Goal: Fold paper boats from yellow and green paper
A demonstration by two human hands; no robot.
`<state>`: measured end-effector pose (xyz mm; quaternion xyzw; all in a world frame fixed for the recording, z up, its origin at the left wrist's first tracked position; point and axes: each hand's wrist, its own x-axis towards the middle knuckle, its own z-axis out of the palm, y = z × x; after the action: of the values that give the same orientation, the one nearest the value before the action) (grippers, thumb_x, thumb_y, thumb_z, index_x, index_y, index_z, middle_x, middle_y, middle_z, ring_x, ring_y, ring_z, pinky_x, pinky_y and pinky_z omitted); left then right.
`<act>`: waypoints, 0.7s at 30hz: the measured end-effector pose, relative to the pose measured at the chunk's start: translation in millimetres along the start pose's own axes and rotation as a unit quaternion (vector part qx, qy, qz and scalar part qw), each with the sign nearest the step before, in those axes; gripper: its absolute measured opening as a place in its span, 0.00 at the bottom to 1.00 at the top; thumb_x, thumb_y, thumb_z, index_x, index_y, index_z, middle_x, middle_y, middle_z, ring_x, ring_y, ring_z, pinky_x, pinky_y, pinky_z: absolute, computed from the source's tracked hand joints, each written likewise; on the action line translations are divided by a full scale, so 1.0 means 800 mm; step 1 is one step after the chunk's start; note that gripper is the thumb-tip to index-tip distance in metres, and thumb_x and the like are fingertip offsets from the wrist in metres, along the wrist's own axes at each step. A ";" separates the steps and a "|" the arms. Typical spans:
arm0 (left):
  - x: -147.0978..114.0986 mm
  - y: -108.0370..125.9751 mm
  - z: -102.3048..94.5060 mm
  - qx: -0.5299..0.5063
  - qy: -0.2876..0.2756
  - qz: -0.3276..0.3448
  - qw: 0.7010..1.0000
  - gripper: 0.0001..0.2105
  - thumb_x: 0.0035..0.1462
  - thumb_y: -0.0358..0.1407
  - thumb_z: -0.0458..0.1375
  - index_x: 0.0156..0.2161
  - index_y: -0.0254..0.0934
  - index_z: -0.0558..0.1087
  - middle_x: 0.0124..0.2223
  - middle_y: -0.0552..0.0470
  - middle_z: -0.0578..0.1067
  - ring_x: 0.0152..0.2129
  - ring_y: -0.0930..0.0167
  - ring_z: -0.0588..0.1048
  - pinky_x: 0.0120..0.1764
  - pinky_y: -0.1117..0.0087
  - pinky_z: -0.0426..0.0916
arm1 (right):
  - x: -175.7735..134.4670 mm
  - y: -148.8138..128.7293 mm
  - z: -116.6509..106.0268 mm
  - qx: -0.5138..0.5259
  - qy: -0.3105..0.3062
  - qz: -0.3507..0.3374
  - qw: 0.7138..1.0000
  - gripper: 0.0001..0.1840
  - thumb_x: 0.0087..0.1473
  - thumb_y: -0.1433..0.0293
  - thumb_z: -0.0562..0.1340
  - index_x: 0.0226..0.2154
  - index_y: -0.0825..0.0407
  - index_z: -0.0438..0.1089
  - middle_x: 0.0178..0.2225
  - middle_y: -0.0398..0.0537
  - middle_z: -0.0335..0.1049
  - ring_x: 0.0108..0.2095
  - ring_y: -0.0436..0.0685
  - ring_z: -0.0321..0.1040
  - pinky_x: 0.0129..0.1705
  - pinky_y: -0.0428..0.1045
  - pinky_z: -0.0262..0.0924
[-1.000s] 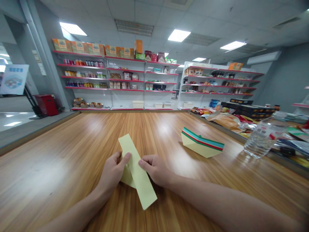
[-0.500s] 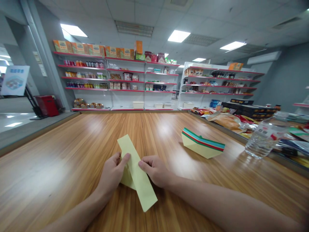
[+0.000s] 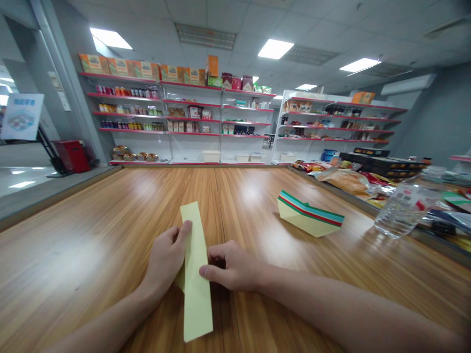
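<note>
Between my hands is a folded sheet of pale yellow paper (image 3: 197,299), its long flat strip facing me and running nearly upright in view. My left hand (image 3: 166,255) grips its left edge, thumb on the front, fingers hidden behind. My right hand (image 3: 233,267) pinches the right edge around the middle, thumb on the front face. A bit of another paper layer shows behind the strip, near my left palm. To the right stands a folded paper boat (image 3: 311,215), pale yellow with a green, blue, white and red striped rim; neither hand touches it.
The wood-grain table (image 3: 121,235) extends forward to a raised edge. A clear plastic bottle (image 3: 403,206) stands at the right, beside packaged snacks (image 3: 344,181) and stacked black boxes (image 3: 382,164). Stocked shelves (image 3: 191,117) line the back; a red box (image 3: 72,156) sits on the floor at left.
The folded paper has turned from a slant to nearly upright, its lower end swinging left. My right hand has slid lower along it, and less of the back layer shows.
</note>
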<state>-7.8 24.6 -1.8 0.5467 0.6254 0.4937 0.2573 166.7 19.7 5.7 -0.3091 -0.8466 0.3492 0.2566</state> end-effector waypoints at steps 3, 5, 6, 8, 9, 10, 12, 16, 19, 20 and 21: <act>-0.002 0.004 -0.001 -0.042 -0.013 -0.026 0.999 0.24 0.53 0.55 0.48 0.19 0.35 0.63 0.17 0.55 0.65 0.14 0.73 0.63 0.17 0.75 0.55 | -0.003 -0.002 0.002 0.003 -0.007 -0.024 1.000 0.12 0.53 0.65 0.57 0.24 0.55 0.61 0.21 0.39 0.57 0.22 0.45 0.53 0.22 0.41 0.48; -0.003 0.007 -0.001 -0.059 -0.011 -0.048 0.997 0.25 0.53 0.56 0.47 0.18 0.36 0.61 0.16 0.55 0.63 0.13 0.74 0.62 0.15 0.75 0.54 | -0.004 -0.004 0.002 0.000 -0.014 -0.035 0.999 0.10 0.53 0.67 0.56 0.24 0.55 0.61 0.21 0.39 0.57 0.21 0.45 0.53 0.22 0.41 0.48; -0.004 0.008 -0.001 -0.063 -0.009 -0.058 0.996 0.26 0.53 0.56 0.47 0.17 0.36 0.61 0.15 0.55 0.63 0.12 0.74 0.61 0.15 0.75 0.53 | -0.004 -0.004 0.002 -0.003 -0.017 -0.038 0.999 0.10 0.53 0.68 0.56 0.24 0.55 0.61 0.20 0.38 0.56 0.21 0.45 0.52 0.22 0.41 0.47; -0.004 0.009 -0.002 -0.075 -0.008 -0.071 0.995 0.26 0.52 0.56 0.48 0.17 0.36 0.60 0.14 0.55 0.62 0.11 0.74 0.60 0.14 0.75 0.52 | -0.004 -0.004 0.002 -0.002 -0.016 -0.041 0.999 0.09 0.53 0.68 0.56 0.24 0.55 0.61 0.20 0.38 0.56 0.21 0.45 0.52 0.21 0.41 0.47; -0.005 0.009 -0.002 -0.085 -0.012 -0.074 0.994 0.25 0.52 0.56 0.49 0.17 0.36 0.60 0.14 0.55 0.62 0.11 0.74 0.61 0.14 0.75 0.52 | -0.004 -0.003 0.002 0.001 -0.013 -0.040 0.999 0.09 0.53 0.68 0.56 0.24 0.55 0.61 0.20 0.38 0.56 0.21 0.45 0.52 0.21 0.41 0.47; -0.005 0.008 -0.002 -0.098 -0.019 -0.072 0.992 0.25 0.52 0.55 0.49 0.17 0.36 0.61 0.15 0.55 0.63 0.11 0.74 0.61 0.14 0.75 0.53 | -0.003 -0.002 0.002 0.006 -0.011 -0.037 0.999 0.10 0.53 0.68 0.56 0.25 0.55 0.62 0.20 0.38 0.56 0.21 0.45 0.52 0.21 0.41 0.47; -0.004 0.005 -0.001 -0.117 -0.036 -0.064 0.990 0.24 0.52 0.54 0.50 0.19 0.35 0.63 0.15 0.54 0.65 0.12 0.74 0.62 0.15 0.75 0.54 | -0.003 0.000 0.002 0.016 -0.006 -0.025 1.000 0.11 0.54 0.67 0.56 0.24 0.55 0.61 0.20 0.39 0.56 0.21 0.45 0.52 0.21 0.41 0.47; -0.004 -0.001 0.001 -0.106 -0.024 -0.039 0.993 0.23 0.52 0.53 0.51 0.19 0.35 0.64 0.16 0.54 0.66 0.13 0.73 0.63 0.15 0.75 0.53 | -0.003 0.000 0.003 0.036 0.004 -0.017 0.999 0.12 0.53 0.67 0.55 0.21 0.55 0.58 0.19 0.38 0.53 0.21 0.45 0.50 0.21 0.42 0.45; -0.003 -0.003 -0.002 -0.066 0.040 -0.008 0.997 0.23 0.53 0.54 0.50 0.20 0.35 0.66 0.17 0.54 0.65 0.14 0.73 0.63 0.16 0.74 0.53 | -0.002 -0.004 0.002 0.022 0.005 -0.022 0.999 0.15 0.55 0.67 0.54 0.20 0.54 0.57 0.19 0.38 0.51 0.20 0.45 0.49 0.20 0.42 0.44; -0.002 -0.003 -0.005 -0.046 0.070 0.000 0.997 0.23 0.53 0.54 0.49 0.20 0.35 0.66 0.17 0.54 0.65 0.15 0.73 0.63 0.16 0.74 0.53 | -0.002 -0.006 0.002 0.012 -0.002 -0.021 1.000 0.16 0.55 0.66 0.53 0.19 0.54 0.55 0.18 0.38 0.49 0.20 0.45 0.48 0.20 0.42 0.43; 0.000 -0.003 -0.007 -0.025 0.097 0.003 0.995 0.24 0.54 0.54 0.48 0.20 0.35 0.66 0.17 0.54 0.65 0.15 0.73 0.63 0.17 0.74 0.53 | -0.002 -0.007 0.001 0.000 -0.010 -0.021 1.000 0.18 0.56 0.66 0.53 0.18 0.54 0.54 0.18 0.38 0.48 0.19 0.44 0.47 0.19 0.42 0.42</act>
<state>-13.6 22.7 -1.6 0.4919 0.6328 0.5608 0.2077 165.4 14.8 9.1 -0.2881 -0.8552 0.3469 0.2555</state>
